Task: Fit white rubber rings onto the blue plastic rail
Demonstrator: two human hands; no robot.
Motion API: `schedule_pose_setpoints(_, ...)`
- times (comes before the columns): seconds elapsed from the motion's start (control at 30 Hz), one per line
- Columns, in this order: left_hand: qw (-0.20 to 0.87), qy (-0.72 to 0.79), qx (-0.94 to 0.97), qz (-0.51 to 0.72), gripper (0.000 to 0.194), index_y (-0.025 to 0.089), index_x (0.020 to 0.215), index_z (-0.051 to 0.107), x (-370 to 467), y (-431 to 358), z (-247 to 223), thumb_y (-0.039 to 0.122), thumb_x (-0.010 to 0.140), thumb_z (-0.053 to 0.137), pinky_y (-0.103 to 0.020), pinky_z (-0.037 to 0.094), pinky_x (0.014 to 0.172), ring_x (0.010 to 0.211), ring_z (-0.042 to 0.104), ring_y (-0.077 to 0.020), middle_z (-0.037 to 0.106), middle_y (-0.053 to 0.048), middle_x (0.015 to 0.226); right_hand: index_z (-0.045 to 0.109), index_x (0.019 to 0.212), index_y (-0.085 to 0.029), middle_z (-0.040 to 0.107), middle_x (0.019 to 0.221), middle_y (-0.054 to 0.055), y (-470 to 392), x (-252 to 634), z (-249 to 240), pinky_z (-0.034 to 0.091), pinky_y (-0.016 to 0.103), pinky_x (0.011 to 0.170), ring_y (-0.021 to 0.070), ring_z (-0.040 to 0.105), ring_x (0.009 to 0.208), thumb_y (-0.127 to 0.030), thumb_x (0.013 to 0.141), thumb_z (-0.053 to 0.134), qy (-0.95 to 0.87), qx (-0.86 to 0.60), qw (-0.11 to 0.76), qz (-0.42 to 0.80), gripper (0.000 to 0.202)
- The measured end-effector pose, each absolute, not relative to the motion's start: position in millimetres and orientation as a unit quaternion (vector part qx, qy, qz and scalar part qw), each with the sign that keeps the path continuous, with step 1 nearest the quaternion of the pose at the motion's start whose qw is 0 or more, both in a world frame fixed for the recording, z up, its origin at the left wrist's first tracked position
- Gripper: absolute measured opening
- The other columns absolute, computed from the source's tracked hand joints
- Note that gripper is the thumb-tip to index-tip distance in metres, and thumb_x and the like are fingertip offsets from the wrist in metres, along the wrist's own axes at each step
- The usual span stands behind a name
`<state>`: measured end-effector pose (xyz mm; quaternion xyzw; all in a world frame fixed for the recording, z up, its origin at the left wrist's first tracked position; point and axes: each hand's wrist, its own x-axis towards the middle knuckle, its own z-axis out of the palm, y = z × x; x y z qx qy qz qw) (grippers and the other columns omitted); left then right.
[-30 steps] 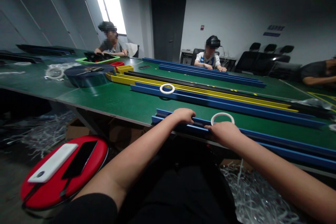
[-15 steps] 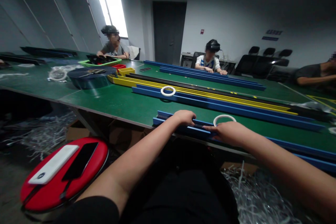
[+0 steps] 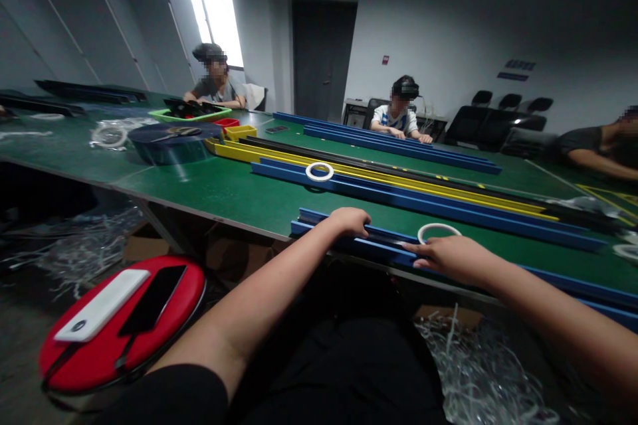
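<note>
Blue rail [image 3: 389, 247] lies along the near edge of the green table [image 3: 224, 192]. Left hand [image 3: 351, 220] curls closed over its end; right hand [image 3: 451, 255] rests flat on it, fingers extended, touching a white tape ring [image 3: 438, 231]. Second ring [image 3: 319, 171] sits on a farther rail.
</note>
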<state>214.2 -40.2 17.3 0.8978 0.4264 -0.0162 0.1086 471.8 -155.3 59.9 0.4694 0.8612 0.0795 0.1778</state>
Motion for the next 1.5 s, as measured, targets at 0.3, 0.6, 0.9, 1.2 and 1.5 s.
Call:
schedule_pose_setpoints(0.3, 0.102, 0.429, 0.897, -0.016, 0.041, 0.033, 0.112, 0.068, 214.7, -42.0, 19.2, 0.046, 0.073, 0.061, -0.029, 0.051, 0.077, 0.095, 0.067, -0.0235, 0.073, -0.004, 0.109, 0.059, 0.132, -0.036, 0.072, 0.095, 0.01, -155.5, 462.5, 37.7, 0.047, 0.032, 0.062, 0.0273, 0.07, 0.08, -0.064, 0.094, 0.031, 0.826, 0.537, 0.147, 0.086, 0.055)
schedule_pose_setpoints(0.6, 0.104, 0.437, 0.893, -0.022, 0.042, 0.034, 0.112, 0.067, 215.3, -43.8, 21.4, 0.048, 0.073, 0.061, -0.029, 0.051, 0.079, 0.097, 0.067, -0.0235, 0.072, -0.003, 0.11, 0.061, 0.13, -0.032, 0.07, 0.09, 0.013, -160.1, 451.7, 38.4, 0.049, 0.038, 0.061, 0.0301, 0.069, 0.074, -0.063, 0.094, 0.027, 0.809, 0.55, 0.17, 0.121, 0.059)
schedule_pose_setpoints(0.9, 0.101, 0.432, 0.896, -0.032, 0.039, 0.034, 0.111, 0.067, 216.9, -42.8, 21.2, 0.048, 0.075, 0.06, -0.027, 0.051, 0.076, 0.097, 0.067, -0.0225, 0.072, -0.003, 0.111, 0.068, 0.121, -0.025, 0.071, 0.087, 0.016, -161.4, 438.6, 45.2, 0.049, 0.037, 0.064, 0.03, 0.069, 0.077, -0.064, 0.094, 0.028, 0.798, 0.567, 0.169, 0.111, 0.061)
schedule_pose_setpoints(1.2, 0.099, 0.429, 0.896, -0.047, 0.041, 0.032, 0.111, 0.067, 222.1, -40.5, 19.9, 0.051, 0.076, 0.059, -0.028, 0.051, 0.076, 0.094, 0.067, -0.0225, 0.072, -0.004, 0.111, 0.071, 0.116, -0.026, 0.071, 0.087, 0.016, -160.2, 432.5, 46.3, 0.049, 0.041, 0.067, 0.031, 0.069, 0.078, -0.066, 0.093, 0.024, 0.792, 0.582, 0.162, 0.089, 0.066)
schedule_pose_setpoints(1.5, 0.089, 0.409, 0.906, -0.06, 0.041, 0.029, 0.11, 0.067, 226.0, -36.8, 21.0, 0.05, 0.077, 0.057, -0.031, 0.052, 0.075, 0.094, 0.067, -0.0245, 0.072, -0.007, 0.11, 0.068, 0.123, -0.028, 0.071, 0.086, 0.015, -159.1, 433.3, 46.8, 0.048, 0.037, 0.064, 0.0293, 0.069, 0.075, -0.059, 0.09, 0.044, 0.766, 0.619, 0.165, 0.059, 0.051)
